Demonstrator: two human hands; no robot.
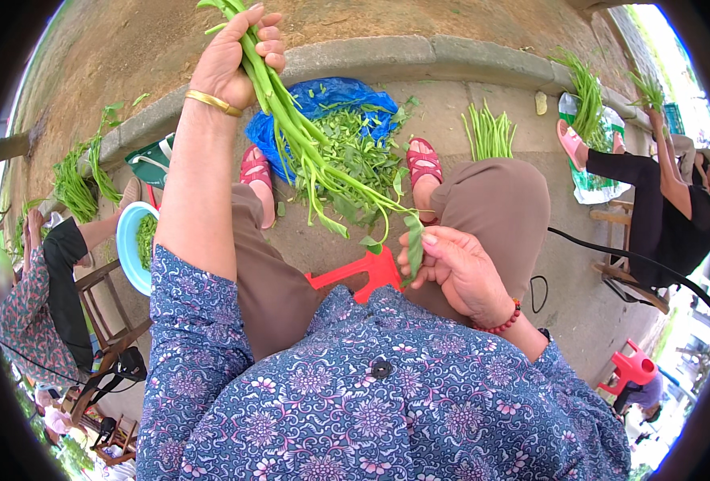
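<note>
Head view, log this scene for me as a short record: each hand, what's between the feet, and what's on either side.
Left hand: raised, gripping a bunch of green stems
Right hand: pinching a green leaf at the bunch's lower end
Between the feet: leaf heap, partly on a blue plastic bag
Left side: light blue basin with green pieces inside
Right side: cut stems lying on the ground beyond the knee
</note>
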